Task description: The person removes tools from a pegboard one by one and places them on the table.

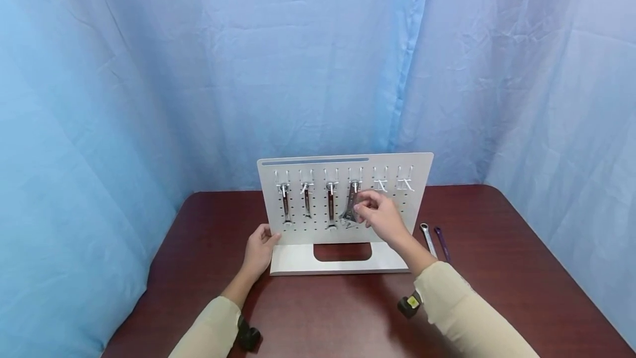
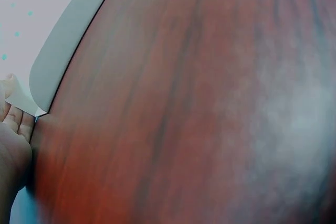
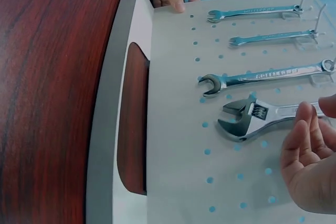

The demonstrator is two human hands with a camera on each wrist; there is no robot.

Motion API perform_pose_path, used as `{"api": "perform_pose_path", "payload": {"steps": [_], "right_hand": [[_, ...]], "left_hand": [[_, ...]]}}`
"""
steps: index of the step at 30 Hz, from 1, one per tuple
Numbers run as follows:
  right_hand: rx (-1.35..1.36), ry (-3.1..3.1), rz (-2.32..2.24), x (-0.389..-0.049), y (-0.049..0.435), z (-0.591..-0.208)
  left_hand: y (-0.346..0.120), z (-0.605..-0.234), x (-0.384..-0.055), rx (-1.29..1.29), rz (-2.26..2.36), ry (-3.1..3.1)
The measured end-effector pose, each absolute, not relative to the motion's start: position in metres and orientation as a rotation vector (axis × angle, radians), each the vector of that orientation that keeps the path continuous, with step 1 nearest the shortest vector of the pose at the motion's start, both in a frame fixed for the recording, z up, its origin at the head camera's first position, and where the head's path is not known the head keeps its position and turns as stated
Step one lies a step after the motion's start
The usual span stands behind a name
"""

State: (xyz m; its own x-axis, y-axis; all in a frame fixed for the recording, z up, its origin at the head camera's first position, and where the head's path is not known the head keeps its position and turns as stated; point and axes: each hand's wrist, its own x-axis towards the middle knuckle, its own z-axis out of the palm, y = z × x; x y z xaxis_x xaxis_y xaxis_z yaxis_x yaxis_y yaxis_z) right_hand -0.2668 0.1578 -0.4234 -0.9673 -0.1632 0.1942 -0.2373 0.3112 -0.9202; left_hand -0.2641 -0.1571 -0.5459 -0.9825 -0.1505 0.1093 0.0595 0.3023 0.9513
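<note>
A white pegboard stand (image 1: 397, 160) stands on the table. My left hand (image 1: 258, 250) grips its lower left edge, thumb on the front and fingers behind. An adjustable wrench (image 3: 257, 119) hangs from the fourth hook, jaw end down and slanting a little left. My right hand (image 1: 382, 217) is beside its handle, fingers loosely bent, with a gap between thumb and fingertips; whether they touch the handle is unclear. Left of it hang three combination wrenches: a large one (image 3: 268, 75), a small one (image 3: 273, 37) and another (image 3: 254, 12) on the leftmost hook.
Two bare hooks, one (image 1: 380, 185) beside the other (image 1: 405, 184), are at the board's right. On the dark red table (image 1: 318, 314), right of the stand, lie a silver ratcheting wrench (image 1: 428, 239) and a purple wrench (image 1: 442, 243). Blue curtains (image 1: 298, 70) surround the table.
</note>
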Motion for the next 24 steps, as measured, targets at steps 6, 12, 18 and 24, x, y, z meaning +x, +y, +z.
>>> {"api": "perform_pose_path", "payload": {"steps": [6, 12, 18, 24], "right_hand": [[0.365, -2.552, 1.808, -0.273, 0.153, -0.433], [0.305, -2.516, 1.782, -0.270, 0.152, -0.432], [0.227, -2.518, 1.663, -0.265, 0.151, -0.430], [0.225, -2.485, 1.586, -0.260, 0.151, -0.428]], "left_hand": [[-0.156, -0.547, -0.261, 0.100, -1.760, -2.382], [-0.157, -0.547, -0.260, 0.102, -1.759, -2.381], [-0.157, -0.542, -0.260, 0.072, -1.761, -2.375], [-0.157, -0.541, -0.261, 0.060, -1.749, -2.379]]}}
